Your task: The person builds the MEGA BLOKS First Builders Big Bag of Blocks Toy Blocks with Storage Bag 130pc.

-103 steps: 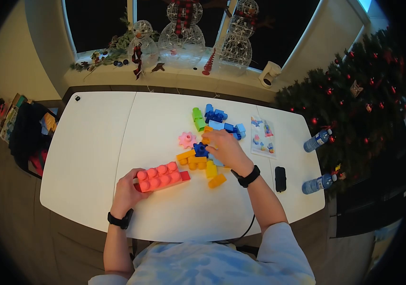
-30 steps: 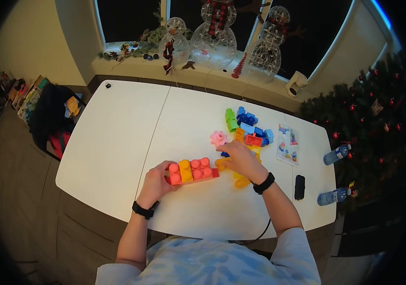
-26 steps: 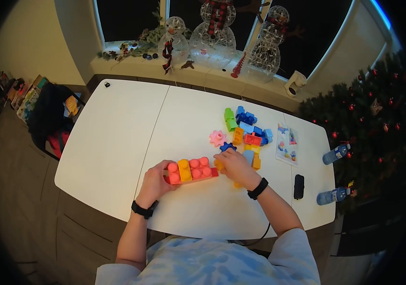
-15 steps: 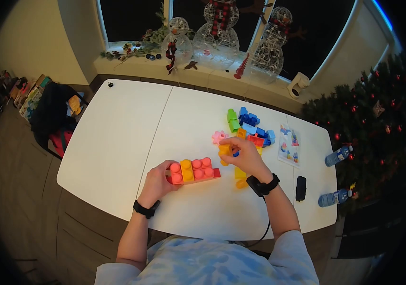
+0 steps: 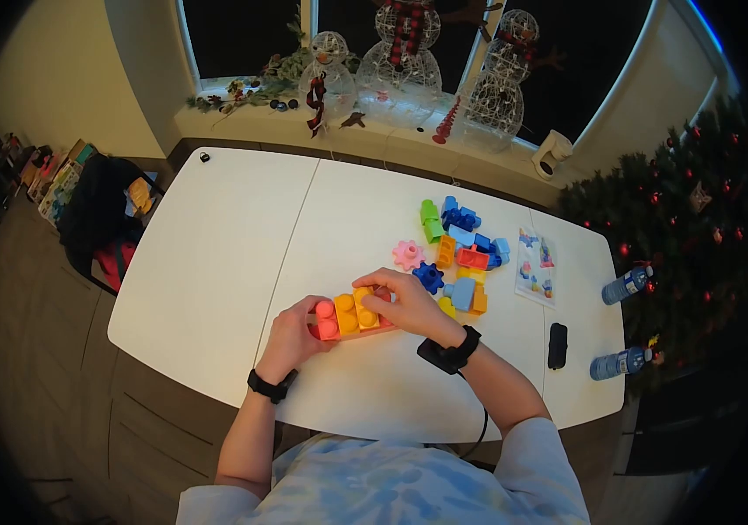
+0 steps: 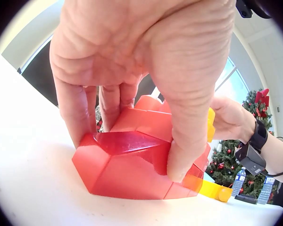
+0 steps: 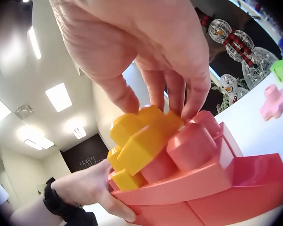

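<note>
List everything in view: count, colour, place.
Table: 1, white, centre
Block stack: 1, pink and red, between hands
Yellow blocks: 2, yellow, atop stack
Gear blocks: 2, pink, blue, beyond stack
Loose blocks: many, mixed, beside gears
Picture sheet: 1, white, table right
Case-like item: 1, black, table right
Bottles: 2, blue, table's right edge
Wire snowmen: 3, whitish, windowsill
Christmas tree: 1, green, right
Wristbands: 2, black, wrists
Left hand: 1, on stack
Right hand: 1, pinching yellow block

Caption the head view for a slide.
Left hand grips stacked pink building blocks; right hand pinches a yellow block on top.
</note>
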`<state>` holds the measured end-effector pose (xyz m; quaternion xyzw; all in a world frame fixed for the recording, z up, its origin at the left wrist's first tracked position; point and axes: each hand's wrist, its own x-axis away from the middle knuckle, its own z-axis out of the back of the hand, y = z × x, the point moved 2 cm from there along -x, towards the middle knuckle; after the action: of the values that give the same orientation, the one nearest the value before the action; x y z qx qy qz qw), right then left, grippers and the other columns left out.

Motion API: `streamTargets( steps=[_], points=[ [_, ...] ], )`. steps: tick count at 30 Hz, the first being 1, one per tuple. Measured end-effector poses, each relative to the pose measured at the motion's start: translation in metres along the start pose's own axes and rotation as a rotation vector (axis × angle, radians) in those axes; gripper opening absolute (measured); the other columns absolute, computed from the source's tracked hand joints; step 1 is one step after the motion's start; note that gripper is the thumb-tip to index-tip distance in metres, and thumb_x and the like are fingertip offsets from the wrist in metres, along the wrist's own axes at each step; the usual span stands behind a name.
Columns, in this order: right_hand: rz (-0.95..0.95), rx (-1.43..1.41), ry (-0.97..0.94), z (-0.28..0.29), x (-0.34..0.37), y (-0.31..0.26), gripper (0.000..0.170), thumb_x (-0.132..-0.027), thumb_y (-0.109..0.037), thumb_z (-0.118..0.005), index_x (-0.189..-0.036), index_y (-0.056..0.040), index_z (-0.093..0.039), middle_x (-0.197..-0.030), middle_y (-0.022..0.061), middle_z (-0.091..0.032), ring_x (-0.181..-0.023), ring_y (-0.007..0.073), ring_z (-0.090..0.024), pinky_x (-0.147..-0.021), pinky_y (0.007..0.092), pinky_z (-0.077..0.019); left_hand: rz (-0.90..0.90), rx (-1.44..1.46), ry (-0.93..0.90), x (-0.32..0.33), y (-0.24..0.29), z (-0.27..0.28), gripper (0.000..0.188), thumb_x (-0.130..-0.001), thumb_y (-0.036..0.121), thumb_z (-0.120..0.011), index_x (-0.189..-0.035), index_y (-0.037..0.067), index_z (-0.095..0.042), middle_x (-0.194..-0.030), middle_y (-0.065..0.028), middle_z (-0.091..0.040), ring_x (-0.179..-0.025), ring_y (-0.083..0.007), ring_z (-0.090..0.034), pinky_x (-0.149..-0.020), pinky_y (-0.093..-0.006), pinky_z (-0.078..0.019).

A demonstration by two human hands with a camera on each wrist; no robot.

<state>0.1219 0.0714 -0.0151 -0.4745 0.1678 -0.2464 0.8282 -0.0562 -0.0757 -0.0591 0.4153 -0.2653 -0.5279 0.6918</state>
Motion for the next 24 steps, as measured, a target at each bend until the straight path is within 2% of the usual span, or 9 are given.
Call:
streamTargets(
  steps=[1,5,10,14,16,24],
  points=[
    [0.018,0.147,0.031,0.001,0.001,0.000,0.031,-0.092,-0.013,-0.071,-0.123,-0.0067,-0.072,-0.114,0.0114,-0.072,-0.089,0.0155,-0.065,-0.086,0.0328,-0.0541,0.003,-0.016,-0.004,0.000,0.001,0.001,0.058,-0.066,0.011,-0.092,-0.119,0.008,-0.067,-0.109,-0.0090,-0.076,-0.099,-0.0279,-0.075,-0.086,-0.0359,-0.0593],
    [-0.001,0.096,-0.027,0.001,0.003,0.003,0.038,-0.091,-0.017,-0.074,-0.129,-0.0090,-0.070,-0.120,0.0138,-0.071,-0.092,0.0204,-0.066,-0.089,0.0340,-0.0542,0.014,-0.019,-0.003,0.001,0.003,0.002,0.058,-0.067,0.011,-0.091,-0.120,0.008,-0.067,-0.109,-0.0100,-0.076,-0.099,-0.0287,-0.075,-0.087,-0.0364,-0.0591],
    [0.209,0.126,-0.101,0.012,0.009,-0.005,0.068,-0.081,-0.021,-0.086,-0.143,-0.0085,-0.059,-0.132,0.0134,-0.067,-0.114,0.0287,-0.065,-0.102,0.0382,-0.0511,-0.006,-0.033,0.004,0.000,0.001,0.002,0.057,-0.068,0.013,-0.091,-0.120,0.009,-0.067,-0.109,-0.0102,-0.076,-0.098,-0.0294,-0.075,-0.086,-0.0365,-0.0591],
    [0.214,0.235,-0.138,0.003,0.008,-0.003,0.072,-0.077,-0.018,-0.088,-0.142,-0.0060,-0.058,-0.134,0.0135,-0.066,-0.119,0.0320,-0.063,-0.105,0.0411,-0.0497,0.005,-0.034,0.005,0.000,0.000,0.001,0.056,-0.068,0.013,-0.091,-0.119,0.009,-0.067,-0.107,-0.0100,-0.076,-0.097,-0.0292,-0.075,-0.086,-0.0364,-0.0591],
    [0.198,0.262,-0.126,-0.001,0.007,-0.007,0.068,-0.075,-0.016,-0.088,-0.136,-0.0046,-0.061,-0.130,0.0142,-0.067,-0.117,0.0333,-0.063,-0.104,0.0414,-0.0505,-0.001,-0.027,0.008,0.000,0.001,0.000,0.056,-0.068,0.013,-0.091,-0.119,0.009,-0.067,-0.107,-0.0102,-0.076,-0.097,-0.0291,-0.075,-0.085,-0.0364,-0.0591],
    [0.202,0.278,-0.160,-0.004,0.001,-0.004,0.066,-0.072,-0.016,-0.090,-0.132,-0.0038,-0.063,-0.124,0.0140,-0.068,-0.117,0.0332,-0.063,-0.102,0.0400,-0.0518,-0.007,-0.017,-0.003,-0.001,0.003,0.001,0.056,-0.068,0.011,-0.091,-0.119,0.009,-0.067,-0.106,-0.0107,-0.076,-0.096,-0.0293,-0.075,-0.084,-0.0362,-0.0592]
  ],
)
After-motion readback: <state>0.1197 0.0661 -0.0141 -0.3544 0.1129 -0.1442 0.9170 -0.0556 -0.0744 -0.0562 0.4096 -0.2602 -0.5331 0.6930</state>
